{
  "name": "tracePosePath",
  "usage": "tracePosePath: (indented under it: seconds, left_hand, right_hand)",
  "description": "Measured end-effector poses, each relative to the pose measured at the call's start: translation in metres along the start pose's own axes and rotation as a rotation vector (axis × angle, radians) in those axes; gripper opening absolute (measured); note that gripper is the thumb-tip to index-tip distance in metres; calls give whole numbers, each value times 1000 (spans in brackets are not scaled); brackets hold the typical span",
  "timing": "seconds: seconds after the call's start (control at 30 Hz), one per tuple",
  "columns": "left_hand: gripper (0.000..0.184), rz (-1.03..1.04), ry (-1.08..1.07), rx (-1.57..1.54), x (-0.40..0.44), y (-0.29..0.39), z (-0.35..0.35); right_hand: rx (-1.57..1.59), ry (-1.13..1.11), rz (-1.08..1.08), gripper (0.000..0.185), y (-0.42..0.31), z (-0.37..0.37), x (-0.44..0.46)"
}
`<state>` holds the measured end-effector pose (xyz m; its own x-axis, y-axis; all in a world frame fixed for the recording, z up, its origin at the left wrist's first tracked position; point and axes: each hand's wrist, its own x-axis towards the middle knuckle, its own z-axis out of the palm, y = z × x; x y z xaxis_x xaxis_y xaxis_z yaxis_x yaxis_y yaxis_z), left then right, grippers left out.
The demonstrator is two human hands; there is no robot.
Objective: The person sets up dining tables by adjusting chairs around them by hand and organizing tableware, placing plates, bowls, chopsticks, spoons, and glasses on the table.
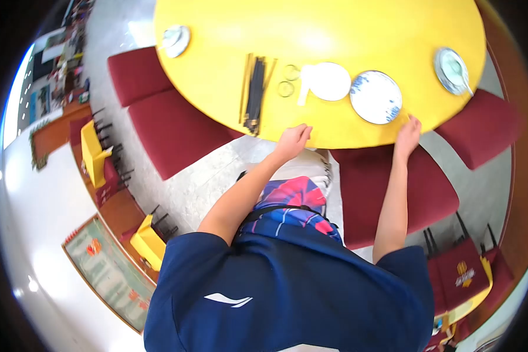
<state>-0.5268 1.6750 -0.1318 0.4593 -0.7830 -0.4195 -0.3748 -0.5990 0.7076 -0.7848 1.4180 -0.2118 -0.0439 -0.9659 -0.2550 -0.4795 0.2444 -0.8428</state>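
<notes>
My left hand (294,141) is at the near edge of the yellow table (311,132), its fingers curled together; whether they hold anything is too small to tell. Near the same edge, farther right, my right hand (409,136) is closed, just below a blue-patterned plate (376,97). A plain white plate (330,81) lies left of that plate, beside a white spoon-like piece (305,82). Two thin rings (286,89) lie further left. A bundle of dark chopsticks (255,94) rests up from my left hand.
Stacked dishes (176,41) stand at the table's left, and more dishes with a spoon (452,70) at its right. Dark red chairs (176,126) surround the table, one (393,193) close by my right arm. Other yellow-covered tables (149,242) stand farther off.
</notes>
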Motion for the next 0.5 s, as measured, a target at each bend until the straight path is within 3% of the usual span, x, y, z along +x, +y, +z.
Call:
tracePosePath:
  seconds: [0.03,0.1,0.13,0.23,0.3,0.37,0.5]
  left_hand:
    - [34,11,72,28,-19,-17,-22]
    - [28,-275,270,-75,-50,-44,-71]
    - [25,-304,403,-95,-61,-72,-92]
    - [21,-301,755,-138,-92,-141,-147]
    - [20,-411,886,-398,-102,-156,-187]
    - [21,-424,941,-553,-96,-182,-227]
    - [17,-239,937,-377,-37,-189,-317]
  right_hand:
    - [1,17,80,39,-32,-7,-27]
    - [85,64,57,40,-31,-4,-47]
    - [58,41,114,39,-34,-2,-55]
    - [170,60,22,34,-26,12,-60]
    - [181,39,45,33,-49,5,-73]
    - [306,47,44,29,-61,2,-87]
    - [281,115,95,24,-68,-6,-127]
